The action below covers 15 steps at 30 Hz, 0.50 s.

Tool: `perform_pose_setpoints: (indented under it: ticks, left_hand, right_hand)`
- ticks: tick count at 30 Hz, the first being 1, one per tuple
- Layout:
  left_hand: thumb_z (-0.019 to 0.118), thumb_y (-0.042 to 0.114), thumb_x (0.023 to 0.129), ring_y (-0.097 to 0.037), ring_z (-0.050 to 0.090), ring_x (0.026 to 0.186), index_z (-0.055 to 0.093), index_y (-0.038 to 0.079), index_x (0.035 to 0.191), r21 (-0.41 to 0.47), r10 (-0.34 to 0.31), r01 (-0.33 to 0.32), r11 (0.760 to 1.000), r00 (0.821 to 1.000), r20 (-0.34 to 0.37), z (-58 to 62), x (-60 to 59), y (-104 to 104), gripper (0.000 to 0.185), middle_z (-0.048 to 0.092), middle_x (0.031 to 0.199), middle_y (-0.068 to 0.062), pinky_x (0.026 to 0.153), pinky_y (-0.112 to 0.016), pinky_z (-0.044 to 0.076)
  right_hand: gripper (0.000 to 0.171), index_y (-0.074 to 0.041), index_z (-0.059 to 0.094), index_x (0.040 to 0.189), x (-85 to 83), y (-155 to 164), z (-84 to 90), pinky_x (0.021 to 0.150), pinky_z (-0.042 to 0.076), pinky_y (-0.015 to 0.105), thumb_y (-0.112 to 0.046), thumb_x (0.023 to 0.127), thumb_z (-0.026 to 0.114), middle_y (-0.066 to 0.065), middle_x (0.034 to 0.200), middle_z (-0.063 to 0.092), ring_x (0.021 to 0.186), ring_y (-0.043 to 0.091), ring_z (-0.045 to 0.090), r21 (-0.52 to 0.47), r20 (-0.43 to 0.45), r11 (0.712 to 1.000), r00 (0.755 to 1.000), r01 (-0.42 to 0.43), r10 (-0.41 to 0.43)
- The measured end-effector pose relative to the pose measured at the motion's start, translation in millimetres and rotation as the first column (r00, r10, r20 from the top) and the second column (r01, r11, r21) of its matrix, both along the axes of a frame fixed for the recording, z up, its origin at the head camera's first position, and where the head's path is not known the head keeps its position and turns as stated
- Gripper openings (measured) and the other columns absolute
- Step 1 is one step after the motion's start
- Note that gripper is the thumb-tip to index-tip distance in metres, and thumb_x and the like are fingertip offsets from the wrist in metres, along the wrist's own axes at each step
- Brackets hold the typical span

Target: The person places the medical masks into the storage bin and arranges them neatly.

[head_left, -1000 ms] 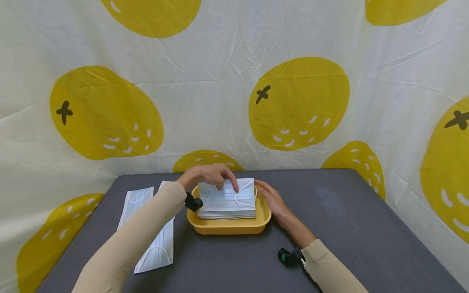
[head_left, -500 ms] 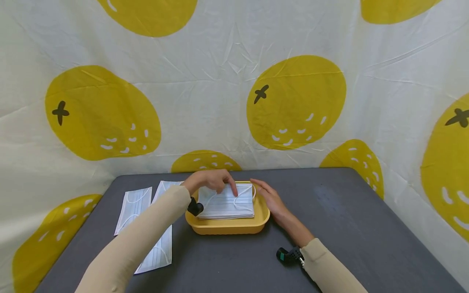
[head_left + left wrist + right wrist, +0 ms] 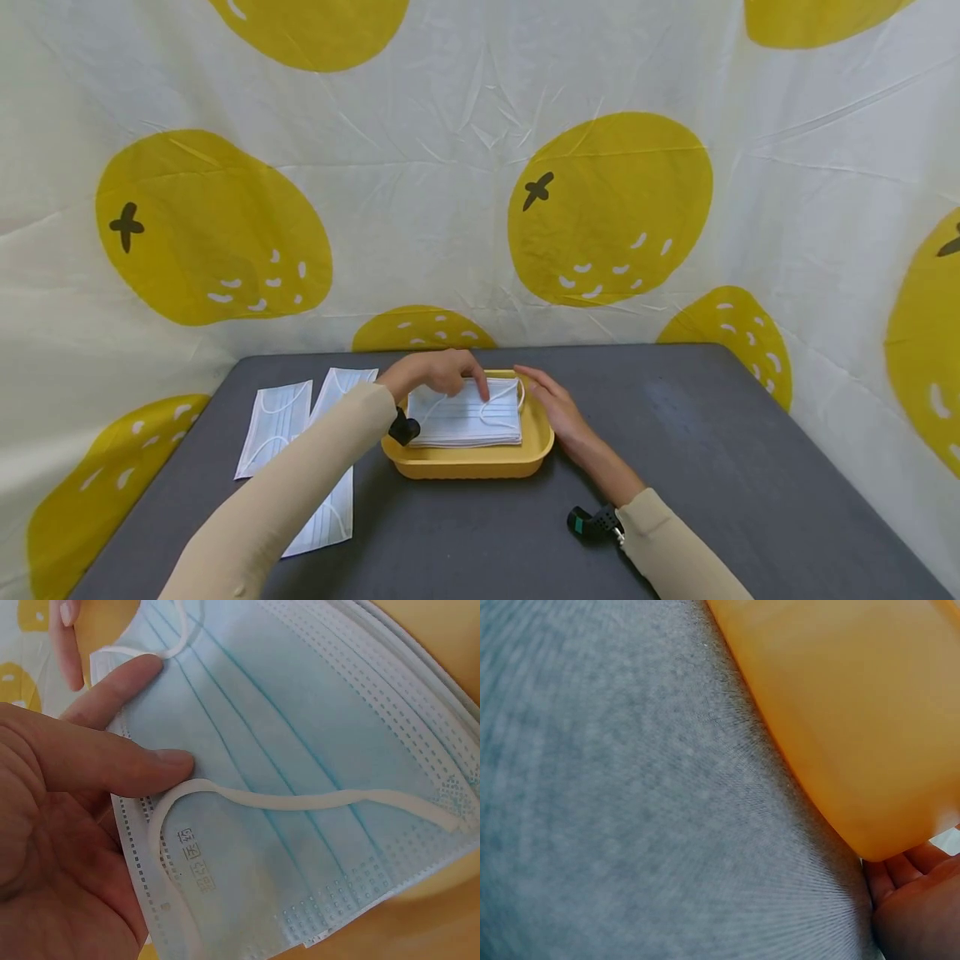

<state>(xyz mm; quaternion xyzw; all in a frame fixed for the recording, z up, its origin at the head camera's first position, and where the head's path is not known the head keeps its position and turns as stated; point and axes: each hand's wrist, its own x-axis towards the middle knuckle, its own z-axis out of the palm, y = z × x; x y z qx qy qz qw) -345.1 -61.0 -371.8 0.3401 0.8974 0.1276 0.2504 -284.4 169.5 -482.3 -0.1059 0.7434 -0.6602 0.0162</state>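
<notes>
Lowered since a second ago: mask stack [image 3: 467, 414] now sits deep in yellow tray [image 3: 468, 460] on grey worktop [image 3: 675, 467]. Left hand [image 3: 435, 372] presses top mask, fingers straight. Right hand [image 3: 557, 408], released, touches tray's side.

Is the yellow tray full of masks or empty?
Full. A stack of masks fills the yellow tray and rises above its rim. The left hand rests on the top one; the right hand touches the tray's side.

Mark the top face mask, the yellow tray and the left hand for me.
top face mask [image 3: 465, 415], head view, pleated middle.
yellow tray [image 3: 468, 465], head view, front wall.
left hand [image 3: 435, 371], head view, back of hand.
</notes>
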Motion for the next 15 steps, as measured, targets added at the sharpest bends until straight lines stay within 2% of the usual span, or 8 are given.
perform_pose_setpoints:
  ticks: [8,15]
  left_hand:
    - [0.040,-0.022,0.086,-0.022,0.050,0.113,0.078,0.025,0.116,-0.046,0.013,-0.014,0.999,1.000,-0.014,1.7,3.7,1.6,0.068,0.062,0.144,-0.005,0.091,-0.035,0.040]
    - [0.045,-0.018,0.087,-0.023,0.051,0.113,0.077,0.024,0.121,-0.034,0.007,-0.008,0.999,1.000,-0.018,1.7,4.0,1.2,0.063,0.061,0.145,-0.006,0.090,-0.035,0.041]
  right_hand:
    - [0.043,-0.011,0.051,0.153,-0.2,0.4,-0.1,0.121,0.034,0.051,-0.019,0.113,0.038,0.012,0.162,0.043,0.148,0.031,0.041,-0.006,0.015,1.000,1.000,-0.006,0.007]
    - [0.043,-0.010,0.050,0.153,-0.7,1.1,-0.3,0.120,0.037,0.047,-0.017,0.112,0.038,0.014,0.162,0.043,0.147,0.032,0.041,0.006,0.000,1.000,1.000,-0.004,0.004]
